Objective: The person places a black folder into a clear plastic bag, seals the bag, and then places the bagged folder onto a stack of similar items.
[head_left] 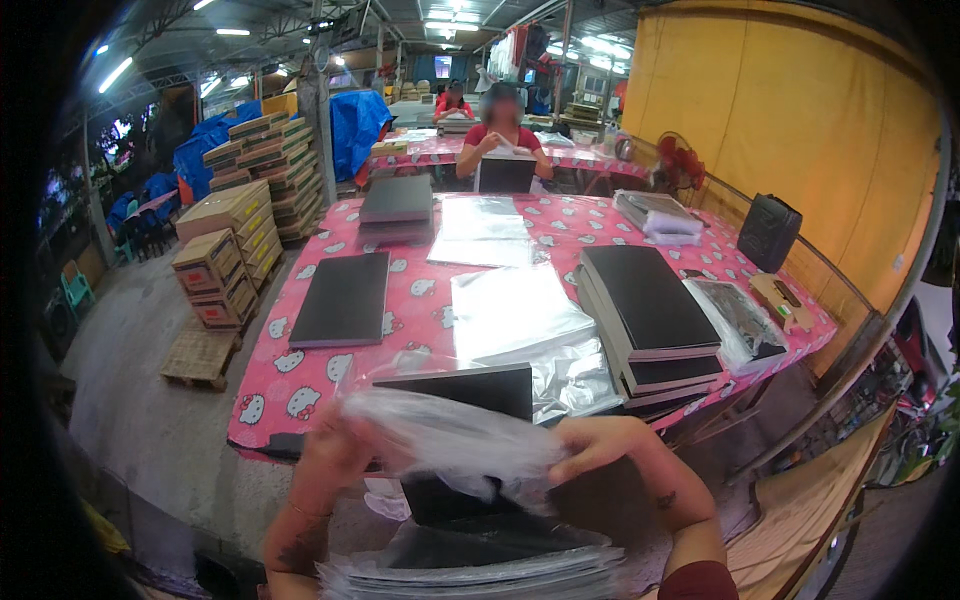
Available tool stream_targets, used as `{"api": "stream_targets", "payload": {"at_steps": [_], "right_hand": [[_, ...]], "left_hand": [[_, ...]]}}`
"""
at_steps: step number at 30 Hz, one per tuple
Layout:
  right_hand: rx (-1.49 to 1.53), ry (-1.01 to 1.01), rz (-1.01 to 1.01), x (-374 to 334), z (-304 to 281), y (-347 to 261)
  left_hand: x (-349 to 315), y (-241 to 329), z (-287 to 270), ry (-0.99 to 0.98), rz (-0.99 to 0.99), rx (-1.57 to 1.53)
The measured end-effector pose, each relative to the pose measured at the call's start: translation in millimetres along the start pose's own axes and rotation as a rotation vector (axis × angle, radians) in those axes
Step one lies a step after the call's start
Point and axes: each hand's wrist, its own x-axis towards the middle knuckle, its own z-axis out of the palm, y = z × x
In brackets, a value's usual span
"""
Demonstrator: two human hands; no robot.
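Observation:
A crumpled clear plastic bag is stretched between my two hands, smeared by motion. My right hand pinches its right end, thumb and fingers together. At the other end, my left hand is closed on the plastic, its fingers blurred and partly covered. Just beyond the bag lies a flat black panel at the table's near edge. Below my hands, close to my body, is a stack of black panels in clear plastic. Loose clear plastic bags lie in the middle of the table.
The table has a pink patterned cover. A tall black-topped stack stands right, a single black panel left, another stack behind. A black case stands far right. A person works beyond; cartons stand left.

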Motion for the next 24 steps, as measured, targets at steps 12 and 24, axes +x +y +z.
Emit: {"api": "stream_targets", "payload": {"at_steps": [12, 24], "right_hand": [[1.111, 0.329, -0.210, -47.3, 16.1, 107.4], [-0.604, 0.796, 0.355, 16.4, 21.5, 73.6]], "left_hand": [[-21.6, -55.7, -31.0, 0.134, -0.015, -0.635], [-27.8, -109.0, -33.0, 0.649, -0.069, 0.216]]}}
